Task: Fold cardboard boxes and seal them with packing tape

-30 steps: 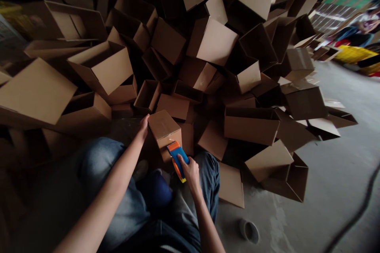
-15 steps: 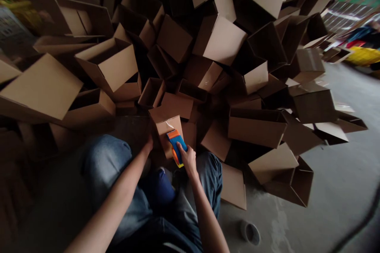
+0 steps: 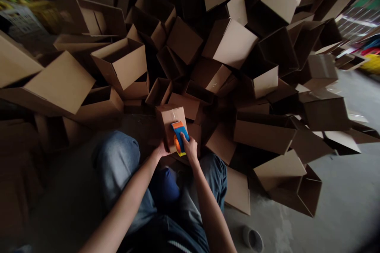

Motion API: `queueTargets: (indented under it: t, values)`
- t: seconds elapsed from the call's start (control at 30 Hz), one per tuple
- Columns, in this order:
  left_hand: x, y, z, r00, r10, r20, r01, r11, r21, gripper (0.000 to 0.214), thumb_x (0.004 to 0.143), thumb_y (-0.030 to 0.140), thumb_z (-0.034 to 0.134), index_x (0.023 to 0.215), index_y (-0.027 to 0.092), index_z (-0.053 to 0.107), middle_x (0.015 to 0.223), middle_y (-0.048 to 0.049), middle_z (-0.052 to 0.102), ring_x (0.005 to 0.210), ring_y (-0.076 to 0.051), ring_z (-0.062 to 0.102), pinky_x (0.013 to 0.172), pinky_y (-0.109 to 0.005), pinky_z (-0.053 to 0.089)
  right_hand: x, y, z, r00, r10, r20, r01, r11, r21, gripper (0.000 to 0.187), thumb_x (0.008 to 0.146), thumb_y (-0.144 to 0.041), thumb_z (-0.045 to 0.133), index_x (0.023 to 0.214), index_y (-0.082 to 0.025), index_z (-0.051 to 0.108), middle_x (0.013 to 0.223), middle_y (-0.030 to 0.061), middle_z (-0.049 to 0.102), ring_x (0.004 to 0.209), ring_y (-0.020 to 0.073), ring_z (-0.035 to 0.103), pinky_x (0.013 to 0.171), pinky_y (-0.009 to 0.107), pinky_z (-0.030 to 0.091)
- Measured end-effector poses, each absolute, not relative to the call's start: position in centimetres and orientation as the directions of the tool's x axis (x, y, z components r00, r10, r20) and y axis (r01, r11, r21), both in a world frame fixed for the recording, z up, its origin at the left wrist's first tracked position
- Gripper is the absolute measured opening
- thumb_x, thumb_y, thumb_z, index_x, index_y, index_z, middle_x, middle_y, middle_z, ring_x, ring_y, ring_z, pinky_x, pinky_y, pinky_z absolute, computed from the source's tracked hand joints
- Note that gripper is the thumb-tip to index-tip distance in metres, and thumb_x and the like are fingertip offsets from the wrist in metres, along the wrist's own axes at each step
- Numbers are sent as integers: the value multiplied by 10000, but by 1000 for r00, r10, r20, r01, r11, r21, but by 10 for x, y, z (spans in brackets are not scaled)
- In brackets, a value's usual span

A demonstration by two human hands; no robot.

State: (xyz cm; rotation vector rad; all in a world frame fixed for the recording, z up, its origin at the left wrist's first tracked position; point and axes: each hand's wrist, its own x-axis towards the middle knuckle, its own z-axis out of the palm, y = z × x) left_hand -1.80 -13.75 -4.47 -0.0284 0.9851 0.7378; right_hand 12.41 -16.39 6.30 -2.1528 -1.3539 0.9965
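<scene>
A small cardboard box (image 3: 166,124) stands between my knees, with a strip of clear tape (image 3: 174,115) near the upper edge of its lit face. My right hand (image 3: 190,147) is wrapped round a blue and orange tape dispenser (image 3: 180,132), whose orange front end lies against that face just below the strip. At the box's lower left corner, my left hand (image 3: 161,150) grips the cardboard; part of its fingers is hidden behind the box.
A large heap of open cardboard boxes (image 3: 127,65) spreads ahead and to both sides. On the grey concrete floor (image 3: 285,221), a tape roll or hollow ring (image 3: 253,238) lies at my lower right. A flat cardboard piece (image 3: 238,190) rests beside my right knee.
My left hand has moved from the box's left side to its lower left corner. The dispenser stays at the lit face, and the tape there now looks flatter. The whole view has shifted slightly.
</scene>
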Motion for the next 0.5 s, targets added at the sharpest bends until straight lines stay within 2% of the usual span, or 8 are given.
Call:
queueTargets:
  t: [0.13, 0.23, 0.37, 0.5]
  values:
    - [-14, -134, -39, 320, 546, -774, -591, 754, 288, 427, 978, 508, 311, 1019, 210, 614, 811, -46, 705, 715, -208, 688, 678, -342, 557, 122, -159, 69, 267, 893, -362, 623, -447, -643, 649, 920, -689, 391, 1027, -128, 698, 972, 142, 738, 894, 232, 703, 710, 243, 477]
    - [-13, -135, -38, 325, 509, -797, -570, 778, 265, 421, 966, 516, 332, 982, 207, 617, 786, -47, 694, 704, -217, 680, 643, -340, 553, 119, -153, 76, 271, 886, -376, 647, -456, -611, 695, 914, -699, 395, 1096, -97, 692, 1046, 186, 721, 978, 278, 697, 764, 281, 491]
    - [-13, -140, -40, 322, 417, -850, -523, 827, 208, 491, 941, 584, 328, 960, 189, 620, 802, -79, 685, 710, -234, 666, 579, -321, 536, 116, -146, 88, 262, 875, -407, 684, -466, -560, 731, 925, -686, 385, 1150, -56, 678, 1104, 242, 694, 1076, 337, 668, 844, 341, 499]
    - [-12, -146, -45, 338, 296, -893, -465, 878, 115, 503, 958, 531, 271, 983, 170, 621, 830, -139, 678, 706, -261, 649, 563, -344, 538, 113, -139, 99, 241, 864, -442, 727, -462, -508, 705, 944, -639, 397, 1180, -26, 652, 1164, 283, 660, 1130, 372, 639, 912, 396, 489]
